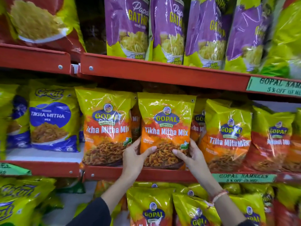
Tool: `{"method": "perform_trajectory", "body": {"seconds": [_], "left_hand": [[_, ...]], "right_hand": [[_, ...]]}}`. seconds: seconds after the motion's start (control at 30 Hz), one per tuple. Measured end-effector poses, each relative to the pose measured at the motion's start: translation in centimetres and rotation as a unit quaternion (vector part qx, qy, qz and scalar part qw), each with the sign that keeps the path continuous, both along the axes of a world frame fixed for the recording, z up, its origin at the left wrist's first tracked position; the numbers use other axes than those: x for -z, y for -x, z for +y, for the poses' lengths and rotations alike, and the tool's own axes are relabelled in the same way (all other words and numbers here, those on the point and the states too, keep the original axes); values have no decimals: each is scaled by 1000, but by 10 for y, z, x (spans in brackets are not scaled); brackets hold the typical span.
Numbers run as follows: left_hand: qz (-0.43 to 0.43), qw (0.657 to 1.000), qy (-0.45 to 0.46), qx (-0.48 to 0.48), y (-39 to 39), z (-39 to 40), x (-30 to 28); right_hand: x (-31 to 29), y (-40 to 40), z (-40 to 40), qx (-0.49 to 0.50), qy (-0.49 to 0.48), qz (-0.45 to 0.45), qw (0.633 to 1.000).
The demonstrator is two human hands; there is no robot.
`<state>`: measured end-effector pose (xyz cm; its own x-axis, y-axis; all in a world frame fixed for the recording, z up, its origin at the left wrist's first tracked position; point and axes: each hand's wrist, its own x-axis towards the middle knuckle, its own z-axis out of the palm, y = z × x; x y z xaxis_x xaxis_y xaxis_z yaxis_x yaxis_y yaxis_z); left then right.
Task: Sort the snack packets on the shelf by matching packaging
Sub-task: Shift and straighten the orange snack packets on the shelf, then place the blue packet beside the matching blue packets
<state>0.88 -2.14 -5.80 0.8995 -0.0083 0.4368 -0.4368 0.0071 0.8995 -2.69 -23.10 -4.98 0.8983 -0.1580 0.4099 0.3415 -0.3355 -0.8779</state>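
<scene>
Orange Tikha Mitha Mix packet (pixel 165 128) stands upright; my left hand (pixel 134 158) at seven o'clock, right hand (pixel 191 156) at five, fingers (pixel 149 151) closed on its lower corners.

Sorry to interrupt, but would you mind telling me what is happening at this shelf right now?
A person is holding an orange-and-yellow Tikha Mitha Mix packet with both hands, the left hand and right hand gripping its lower corners. It stands upright on the middle shelf between matching packets, in a row of the same packaging. A blue Tikha Mitha packet sits further left, and purple Gathiya packets fill the shelf above.
</scene>
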Motion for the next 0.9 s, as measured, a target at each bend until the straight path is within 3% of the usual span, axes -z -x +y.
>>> {"method": "perform_trajectory", "body": {"seconds": [0.13, 0.27, 0.43, 0.6, 0.7, 0.9], "left_hand": [[14, 999, -31, 5, 10, 4, -2], [5, 999, -47, -3, 30, 22, 2], [0, 998, -58, -5, 65, 70, 19], [51, 996, -66, -26, 88, 115, 57], [105, 990, -75, -52, 95, 143, 96], [235, 964, -88, -87, 95, 181, 175]], "right_hand": [[3, 16, 18, 72, -19, -34, 997], [8, 39, 49, 197, 49, -141, 969], [25, 71, 107, 165, 90, -191, 963], [59, 88, 155, 94, 53, -103, 989], [99, 95, 183, 29, 35, 18, 999], [182, 76, 205, -33, 88, 267, 959]]}}
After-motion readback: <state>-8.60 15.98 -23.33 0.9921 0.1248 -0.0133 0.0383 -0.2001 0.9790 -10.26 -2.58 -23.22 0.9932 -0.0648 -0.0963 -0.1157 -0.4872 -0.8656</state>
